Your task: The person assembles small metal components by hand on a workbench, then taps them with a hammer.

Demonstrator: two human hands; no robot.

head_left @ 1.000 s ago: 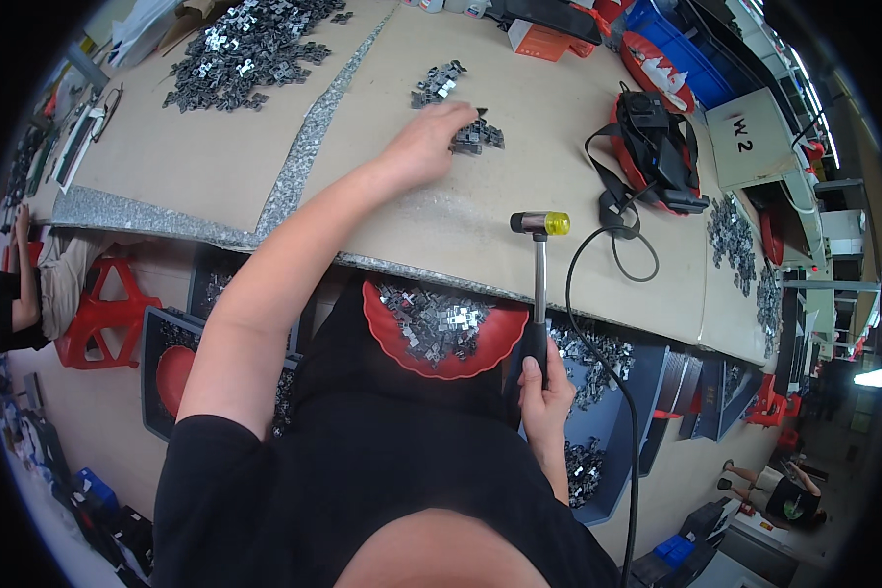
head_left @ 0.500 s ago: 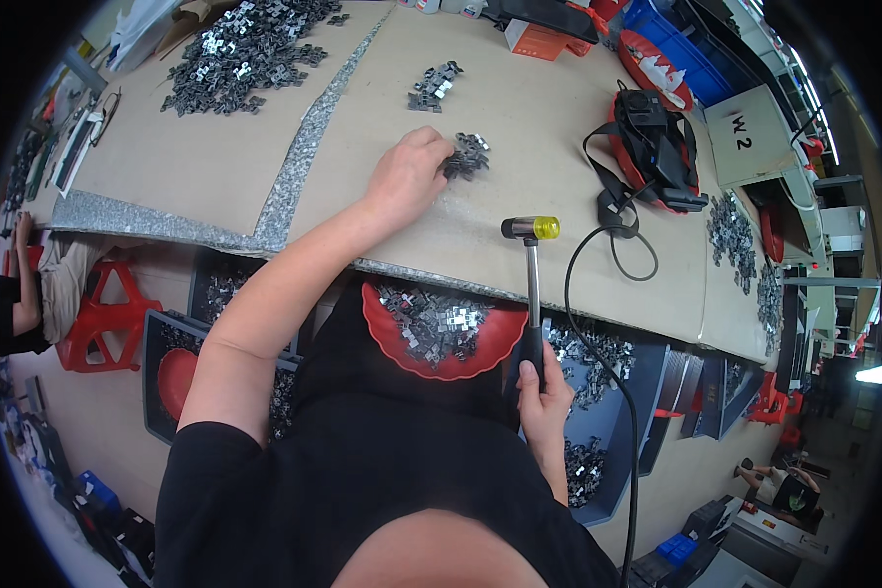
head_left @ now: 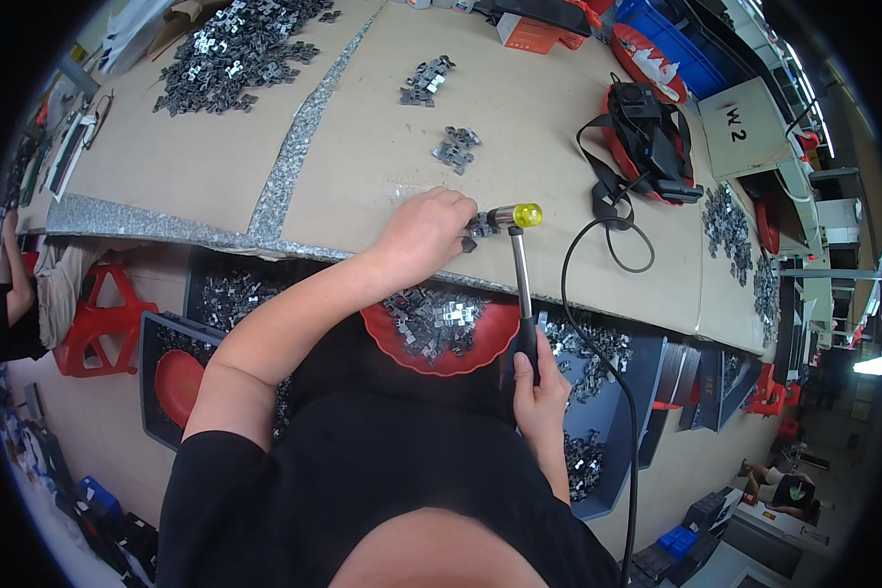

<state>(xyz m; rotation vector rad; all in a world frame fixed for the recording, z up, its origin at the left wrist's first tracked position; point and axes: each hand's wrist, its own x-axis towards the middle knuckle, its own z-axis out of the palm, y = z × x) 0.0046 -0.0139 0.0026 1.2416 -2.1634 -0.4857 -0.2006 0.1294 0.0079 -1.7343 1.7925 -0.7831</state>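
Since the preceding frame, the left hand (head_left: 426, 235) has drawn toward 6 o'clock, nearer the edge of the worktop (head_left: 358, 176), and the hammer (head_left: 522, 279) has tipped toward 10 o'clock, closer to that hand. Both hands are engaged: the right hand (head_left: 542, 397) grips the hammer by its black handle, fingers wrapped around it; the left fingers are curled against a few metal parts (head_left: 480, 231) at 1 o'clock from view centre, and whether they pinch them cannot be told. The hammer head sits just beside these parts. Progress, judged from the layout, is partial. One nearer cluster (head_left: 458, 149) and one farther cluster (head_left: 426, 81) lie apart at 12 o'clock, and a far larger heap (head_left: 235, 59) remains toward 11 o'clock. Loose parts lie in the red bowl (head_left: 501, 335) at 6 o'clock and in the blue-grey bin (head_left: 612, 436) at 4 o'clock; whether these are finished pieces or unworked stock cannot be determined.
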